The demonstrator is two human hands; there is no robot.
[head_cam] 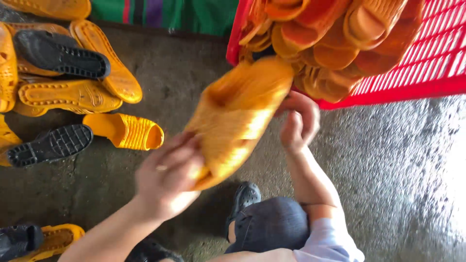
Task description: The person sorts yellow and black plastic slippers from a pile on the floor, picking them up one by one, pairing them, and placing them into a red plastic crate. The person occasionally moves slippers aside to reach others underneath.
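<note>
A person's left hand (167, 177) grips the lower end of an orange slide sandal (238, 119), fingers wrapped around its edge, while the right hand (298, 121) pinches the sandal's upper end, held above a grey concrete floor (388, 165) just in front of a red plastic crate (427, 73). The sandal is motion-blurred and tilts diagonally, its top almost touching the crate's near corner. The crate brims with more orange sandals (340, 39). Toward the floor's left edge lies a loose heap of orange soles and sandals (73, 94), with two black soles (60, 53) among them. A ring shows on the left hand. The person's dark shoe (245, 196) rests below the held sandal.
</note>
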